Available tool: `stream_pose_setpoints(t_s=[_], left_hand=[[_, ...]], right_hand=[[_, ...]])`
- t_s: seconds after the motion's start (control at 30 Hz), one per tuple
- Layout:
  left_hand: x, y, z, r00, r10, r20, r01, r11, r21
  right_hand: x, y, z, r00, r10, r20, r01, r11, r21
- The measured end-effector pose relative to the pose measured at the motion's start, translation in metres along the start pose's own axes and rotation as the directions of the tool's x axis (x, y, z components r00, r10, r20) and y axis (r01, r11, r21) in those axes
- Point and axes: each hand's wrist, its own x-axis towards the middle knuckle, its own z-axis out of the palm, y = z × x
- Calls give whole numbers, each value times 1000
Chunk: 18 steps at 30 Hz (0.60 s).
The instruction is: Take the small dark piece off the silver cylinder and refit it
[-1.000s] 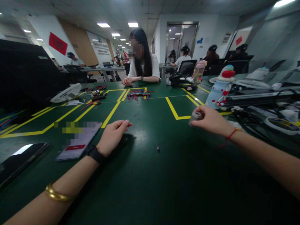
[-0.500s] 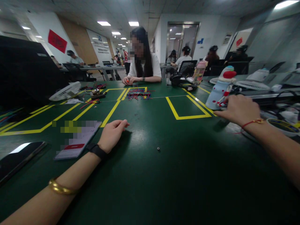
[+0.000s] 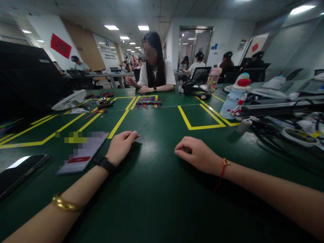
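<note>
My left hand (image 3: 121,146) rests on the green table, fingers curled and thumb pressed against them; whatever lies inside is hidden. Beside it, under the wrist with a black band, is a phone with a lit screen (image 3: 83,157). Over the middle of the table, my right hand (image 3: 196,153) has thumb and fingertips brought together in a pinch, and I cannot make out anything between them. A small grey cylinder (image 3: 244,126) stands to the right of that hand, near a light blue bottle (image 3: 231,103) with a red and white top.
Yellow tape (image 3: 207,127) marks areas on the table. Coloured wires (image 3: 149,102) lie toward the far side, where a co-worker (image 3: 158,72) sits holding something orange. A dark phone (image 3: 24,172) is at left. Black cables (image 3: 268,141) and a tape roll (image 3: 300,137) crowd the right.
My right hand has moved left from beside the bottle to mid-table, uncovering the grey cylinder. The small metal ring lying there before is out of sight. My left hand has stayed put.
</note>
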Motion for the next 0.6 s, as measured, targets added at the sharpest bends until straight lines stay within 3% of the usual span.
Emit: stream_pose_setpoints(t_s=[0.1, 0.2, 0.27, 0.37, 0.5, 0.6], left_hand=[[0, -1, -1, 1000, 15, 4, -15, 1000, 12], [0, -3, -1, 1000, 27, 7, -27, 999, 26], [0, -4, -1, 999, 31, 8, -31, 999, 30], [0, -4, -1, 999, 38, 8, -38, 999, 29], [0, -4, -1, 999, 33, 10, -34, 999, 41], [0, -5, -1, 999, 31, 12, -31, 999, 30]], right_hand=[[1, 31, -39, 961, 129, -245, -158, 982, -105], [-9, 80, -85, 815, 189, -548, -415, 849, -326], [-21, 116, -111, 727, 228, -648, -580, 708, -403], [-38, 162, -138, 678, 419, -604, -705, 605, -371], [-51, 190, -152, 709, 571, -413, -695, 667, -270], [-56, 194, -158, 710, 597, -374, -686, 705, -179]])
